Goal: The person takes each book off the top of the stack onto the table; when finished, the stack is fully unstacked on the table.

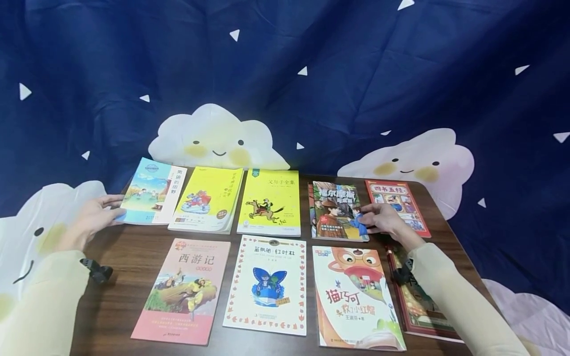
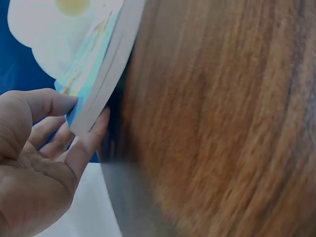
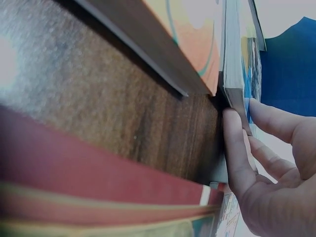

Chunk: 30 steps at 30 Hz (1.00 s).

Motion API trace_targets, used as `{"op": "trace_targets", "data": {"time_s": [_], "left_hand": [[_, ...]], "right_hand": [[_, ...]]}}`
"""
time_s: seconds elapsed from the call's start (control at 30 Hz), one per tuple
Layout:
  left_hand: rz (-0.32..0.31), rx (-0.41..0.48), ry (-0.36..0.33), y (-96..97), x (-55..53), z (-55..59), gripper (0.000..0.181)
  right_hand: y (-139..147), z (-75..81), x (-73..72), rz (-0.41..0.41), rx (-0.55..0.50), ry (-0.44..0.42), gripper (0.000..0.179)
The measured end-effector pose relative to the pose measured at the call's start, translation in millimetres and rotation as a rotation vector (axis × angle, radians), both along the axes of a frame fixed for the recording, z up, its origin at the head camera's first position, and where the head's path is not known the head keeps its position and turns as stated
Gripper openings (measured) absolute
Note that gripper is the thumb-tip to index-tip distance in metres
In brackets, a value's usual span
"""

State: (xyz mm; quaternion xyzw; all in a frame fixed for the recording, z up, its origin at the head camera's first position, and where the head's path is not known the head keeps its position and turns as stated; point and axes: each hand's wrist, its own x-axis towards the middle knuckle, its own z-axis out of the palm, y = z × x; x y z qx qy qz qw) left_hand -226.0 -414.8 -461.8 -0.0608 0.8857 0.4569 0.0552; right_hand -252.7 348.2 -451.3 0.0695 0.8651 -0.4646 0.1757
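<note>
My left hand is at the table's left edge, holding the outer edge of a light-blue and white paperback book. In the left wrist view the thumb is on the cover of that book and fingers are beneath it. On the other side, my right hand pinches the right edge of a dark paperback with cartoon figures and Chinese lettering. The right wrist view shows this dark book between thumb and fingers. A red-bordered book lies just behind the right hand.
Two yellow books lie in the back row. In front are a pink book, a white butterfly book, a fox-cover book and a dark red book under the right forearm. A navy cloud-print cloth hangs behind the wooden table.
</note>
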Motion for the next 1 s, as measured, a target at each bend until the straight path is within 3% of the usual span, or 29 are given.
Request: {"op": "trace_targets", "data": {"time_s": [0.13, 0.27, 0.4, 0.57, 0.7, 0.87, 1.0], "left_hand": [[0.025, -0.034, 0.003, -1.3, -2.3, -5.8, 0.063], [0.047, -0.163, 0.005, -2.0, -2.4, -5.6, 0.060], [0.071, -0.289, 0.083, 3.5, -1.9, 0.3, 0.053], [0.077, -0.321, 0.171, 27.5, -3.0, 17.1, 0.051], [0.073, -0.262, 0.210, 59.9, -5.8, 28.1, 0.051], [0.040, -0.088, 0.239, 115.6, -9.3, 35.7, 0.048], [-0.020, 0.046, 0.194, 167.5, -6.6, 35.6, 0.047]], "right_hand": [[-2.5, -0.4, -0.4, 0.014, -0.006, 0.009, 0.064], [-3.2, -1.3, -0.7, 0.010, -0.005, 0.010, 0.065], [-2.0, -3.0, -1.7, 0.010, -0.008, 0.013, 0.064], [0.0, -2.6, -1.6, 0.016, 0.000, 0.019, 0.062], [-0.5, -1.6, -1.0, 0.025, 0.003, 0.018, 0.062], [0.5, -2.6, -0.5, 0.037, -0.010, 0.016, 0.063], [1.0, -3.8, -0.8, 0.037, -0.022, 0.016, 0.062]]}}
